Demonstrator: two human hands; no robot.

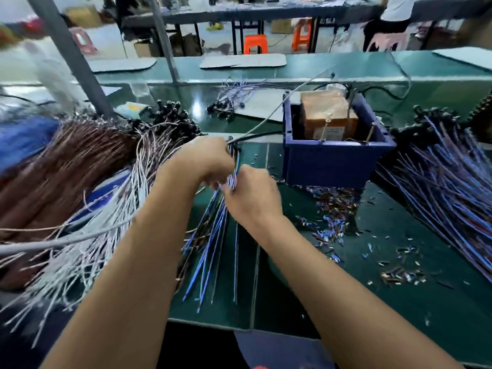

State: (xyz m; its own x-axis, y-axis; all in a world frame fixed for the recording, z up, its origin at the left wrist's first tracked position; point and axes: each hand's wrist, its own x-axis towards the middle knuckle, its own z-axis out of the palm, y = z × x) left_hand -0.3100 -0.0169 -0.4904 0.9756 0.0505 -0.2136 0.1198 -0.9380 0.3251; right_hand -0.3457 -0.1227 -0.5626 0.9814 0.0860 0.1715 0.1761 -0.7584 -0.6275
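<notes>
Wires (213,235), gripped by both hands, overhang table edge (210,324).

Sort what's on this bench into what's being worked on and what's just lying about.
In use: bundle of blue wires, held by the left hand and right hand.

Lying about: white wires, brown wires, blue box, wire scraps, pile of blue wires on the right, orange stool behind.

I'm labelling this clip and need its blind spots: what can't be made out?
Head view:
Fingertips of left hand and right hand on the blue wires: hidden behind the hands' backs.
Label on the brown box in the blue bin: too small.
Brown wire bundle: motion-blurred, cut by the left edge.
</notes>
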